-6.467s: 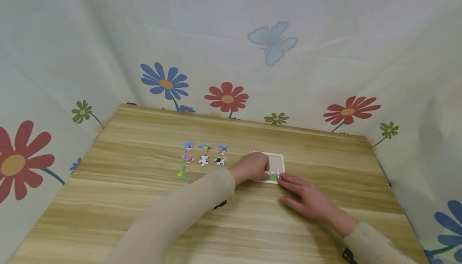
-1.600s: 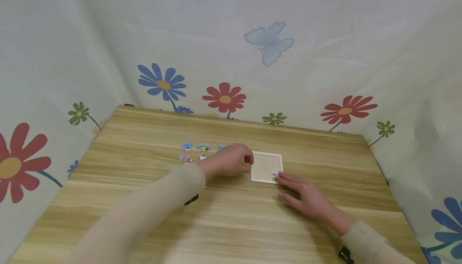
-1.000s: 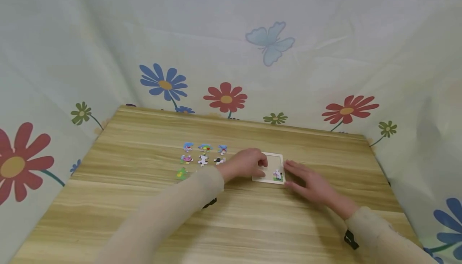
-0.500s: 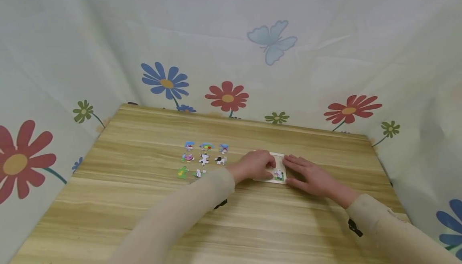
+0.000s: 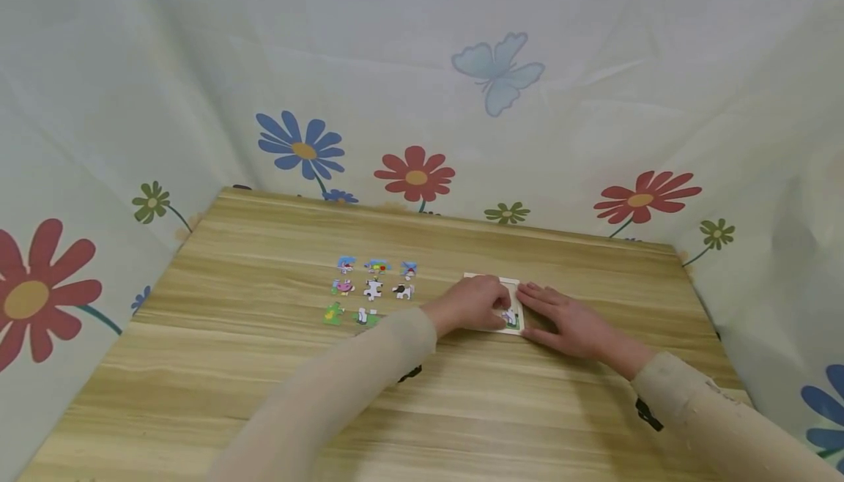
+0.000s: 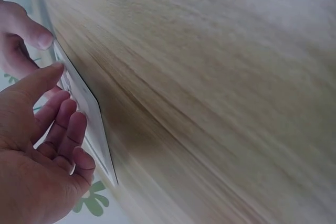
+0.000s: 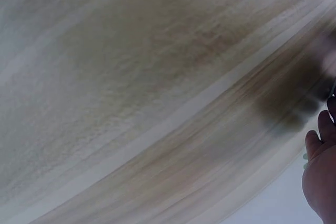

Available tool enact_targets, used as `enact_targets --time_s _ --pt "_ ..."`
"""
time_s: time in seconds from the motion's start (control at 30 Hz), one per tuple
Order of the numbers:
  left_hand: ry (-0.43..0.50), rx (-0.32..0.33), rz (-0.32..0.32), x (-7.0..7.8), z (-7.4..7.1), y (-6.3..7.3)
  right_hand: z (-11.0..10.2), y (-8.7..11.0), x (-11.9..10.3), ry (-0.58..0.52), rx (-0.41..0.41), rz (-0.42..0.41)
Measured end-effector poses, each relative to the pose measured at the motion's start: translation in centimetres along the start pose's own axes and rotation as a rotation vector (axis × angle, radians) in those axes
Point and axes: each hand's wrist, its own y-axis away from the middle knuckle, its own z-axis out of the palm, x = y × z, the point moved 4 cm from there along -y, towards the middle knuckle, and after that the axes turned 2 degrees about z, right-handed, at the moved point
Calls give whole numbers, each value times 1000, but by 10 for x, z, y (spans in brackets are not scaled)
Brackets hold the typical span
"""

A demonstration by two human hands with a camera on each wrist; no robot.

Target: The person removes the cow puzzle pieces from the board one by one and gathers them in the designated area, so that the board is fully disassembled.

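Note:
My left hand (image 5: 480,302) reaches over a small square wooden puzzle frame (image 5: 520,313) in the head view. Its fingers are loosely bent, and the thumb and fingertips are at a jigsaw piece (image 5: 511,318) with a white figure on green, lying in the frame's near right corner. In the left wrist view the thumb of the left hand (image 6: 37,150) stretches along the frame (image 6: 102,135); no held piece shows. My right hand (image 5: 574,323) lies flat, fingers extended against the frame's right edge. Only part of the right hand (image 7: 323,177) shows in the right wrist view.
Left of the frame, several loose jigsaw pieces lie in rows, among them a cow-patterned piece (image 5: 373,290), a green piece (image 5: 333,313) and a blue-topped piece (image 5: 409,269). The left sleeve (image 5: 369,365) crosses the wooden table (image 5: 264,306). A flowered curtain (image 5: 560,123) hangs behind.
My left hand has moved right from beside the loose pieces to the piece in the frame's corner. The right hand's fingers have shifted from that piece to the frame's right edge.

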Motion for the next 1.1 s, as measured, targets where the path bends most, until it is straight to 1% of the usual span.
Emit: enact_targets --time_s 0.1,0.3,0.43,0.57,0.73,0.9,1.1 --pt "1 5 -11 1 0 -1 0 0 0 2 -1 3" --pt "-3 8 -66 3 0 -1 -2 -2 -3 1 -8 4" --pt "5 14 -71 4 0 -2 -3 -2 -4 -2 -11 8" --pt "43 12 -72 4 1 -1 -2 -2 -5 -4 -12 14" --pt "107 9 -94 4 1 0 -2 -2 -5 -7 -9 9" --pt "172 34 -104 3 2 0 -1 -1 -5 -10 1 -1" --pt "236 71 -94 4 1 -1 -1 -1 -3 -4 8 -9"
